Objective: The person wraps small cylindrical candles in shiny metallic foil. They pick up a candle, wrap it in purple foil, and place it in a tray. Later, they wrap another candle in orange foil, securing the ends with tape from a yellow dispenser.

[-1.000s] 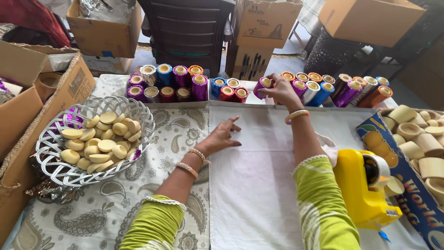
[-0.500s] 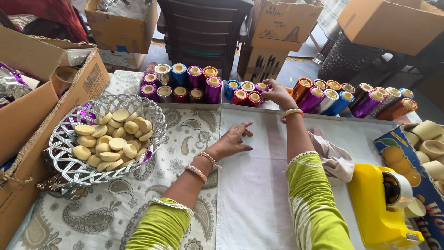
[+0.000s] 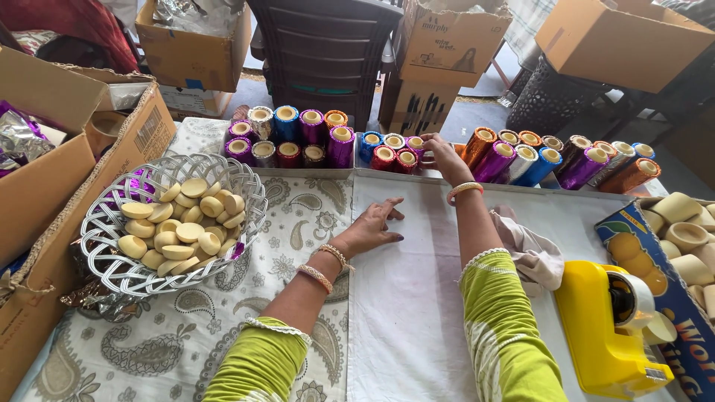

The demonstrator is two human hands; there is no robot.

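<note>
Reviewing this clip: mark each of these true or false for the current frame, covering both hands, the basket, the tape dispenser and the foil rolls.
1. The right hand reaches the foil rolls. True.
2. The left hand grips a roll. False: it lies flat on the white cloth.
3. The wire basket holds pale discs. True.
4. The tape dispenser is red. False: yellow.
</note>
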